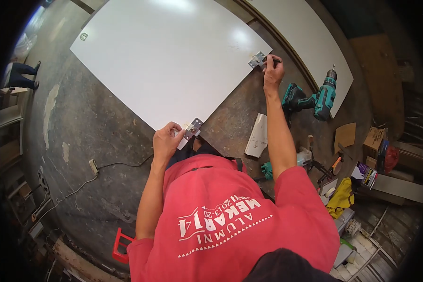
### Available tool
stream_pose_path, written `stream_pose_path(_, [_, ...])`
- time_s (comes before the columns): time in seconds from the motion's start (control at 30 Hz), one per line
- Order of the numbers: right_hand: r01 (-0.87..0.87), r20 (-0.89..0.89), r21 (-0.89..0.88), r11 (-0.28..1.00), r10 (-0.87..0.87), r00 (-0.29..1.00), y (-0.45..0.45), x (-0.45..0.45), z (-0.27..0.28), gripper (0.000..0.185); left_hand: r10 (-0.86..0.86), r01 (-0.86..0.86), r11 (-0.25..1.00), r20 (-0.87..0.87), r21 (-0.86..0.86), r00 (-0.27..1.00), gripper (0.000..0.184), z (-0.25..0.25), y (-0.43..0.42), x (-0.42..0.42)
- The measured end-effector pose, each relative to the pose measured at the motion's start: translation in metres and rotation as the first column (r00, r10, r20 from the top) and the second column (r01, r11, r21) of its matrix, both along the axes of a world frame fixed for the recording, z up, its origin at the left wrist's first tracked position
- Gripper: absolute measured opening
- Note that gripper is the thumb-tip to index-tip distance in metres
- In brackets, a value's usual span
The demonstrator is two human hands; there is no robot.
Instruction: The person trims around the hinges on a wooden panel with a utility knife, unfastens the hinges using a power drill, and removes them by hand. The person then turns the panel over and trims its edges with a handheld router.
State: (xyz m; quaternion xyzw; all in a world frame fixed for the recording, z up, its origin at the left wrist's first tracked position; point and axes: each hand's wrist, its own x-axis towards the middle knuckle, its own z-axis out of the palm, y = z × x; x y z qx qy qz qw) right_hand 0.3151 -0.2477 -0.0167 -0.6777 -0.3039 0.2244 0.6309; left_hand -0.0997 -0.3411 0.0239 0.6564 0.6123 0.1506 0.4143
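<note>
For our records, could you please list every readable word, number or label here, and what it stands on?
"ALUMNI": red shirt
"MEKAR": red shirt
"14": red shirt
"2013-20": red shirt, neighbouring letters unclear
Too small or blurred to read: any print on the drill, purple-and-white container and cardboard box.

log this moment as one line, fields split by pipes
left hand: at near metal bracket | right hand: at far metal bracket | white panel: both brackets at corners | teal drill: right of right hand

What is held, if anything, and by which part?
The left hand touches the left side of the nearer bracket, the right hand the right side of the farther bracket; grip can't be told.
</note>
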Motion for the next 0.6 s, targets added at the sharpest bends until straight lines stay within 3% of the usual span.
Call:
stream_pose_path(0.07, [0.023,0.014,0.047,0.999,-0.024,1.000,-0.012,-0.020,0.016,0.019,0.007,-0.007,1.000,0.014,0.017,1.000,0.019,0.000,-0.002,0.000])
stream_pose_path(0.17, [-0.216,-0.047,-0.094,0.972,0.213,0.976,-0.044,-0.064,0.053,0.015,0.084,-0.088,0.996,0.151,0.018,0.985,0.016,0.004,-0.005,0.004])
stream_pose_path(0.27, [-0.482,-0.091,-0.197,0.854,0.474,0.876,-0.081,-0.123,0.091,0.011,0.138,-0.160,0.986,0.315,0.048,0.939,0.022,0.041,-0.006,0.021])
stream_pose_path(0.33, [-0.633,-0.167,-0.144,0.761,0.612,0.773,-0.101,-0.159,0.121,0.007,0.090,-0.123,0.991,0.391,0.061,0.916,0.025,0.069,-0.007,0.033])
stream_pose_path(0.43, [-0.682,-0.035,-0.083,0.726,0.682,0.730,-0.120,-0.189,0.142,0.006,-0.036,-0.041,0.984,0.418,0.173,0.908,0.023,0.105,-0.010,0.041])
stream_pose_path(0.53, [-0.652,-0.114,0.080,0.754,0.656,0.746,-0.129,-0.203,0.161,0.007,-0.031,-0.092,0.963,0.440,0.254,0.898,0.023,0.123,-0.015,0.039])
stream_pose_path(0.6, [-0.659,-0.059,0.154,0.736,0.673,0.737,-0.129,-0.208,0.168,0.008,-0.065,-0.090,0.934,0.411,0.346,0.909,0.021,0.138,-0.018,0.036])
